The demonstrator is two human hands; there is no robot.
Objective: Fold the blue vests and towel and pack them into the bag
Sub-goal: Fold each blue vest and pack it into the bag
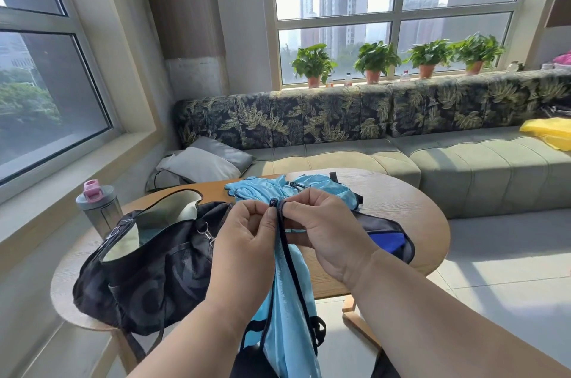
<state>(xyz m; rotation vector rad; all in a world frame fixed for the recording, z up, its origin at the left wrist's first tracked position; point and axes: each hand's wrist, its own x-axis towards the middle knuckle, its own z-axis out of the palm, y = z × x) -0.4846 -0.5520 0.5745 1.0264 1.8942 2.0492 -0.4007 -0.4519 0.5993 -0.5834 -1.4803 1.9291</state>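
Here, both hands, left [247, 232] and right [321, 226], pinch a hanging light-blue mesh vest [290, 300] by its dark trim, still unfolded, while another [278, 189] lies heaped on the wooden table beside the open black bag [148, 272].

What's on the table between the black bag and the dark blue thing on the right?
In the head view, the hands hold up a light blue vest between the black bag and the dark blue item.

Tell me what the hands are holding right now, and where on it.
Both hands, left and right, pinch one light blue vest at its dark-trimmed top edge; the rest hangs down off the table.
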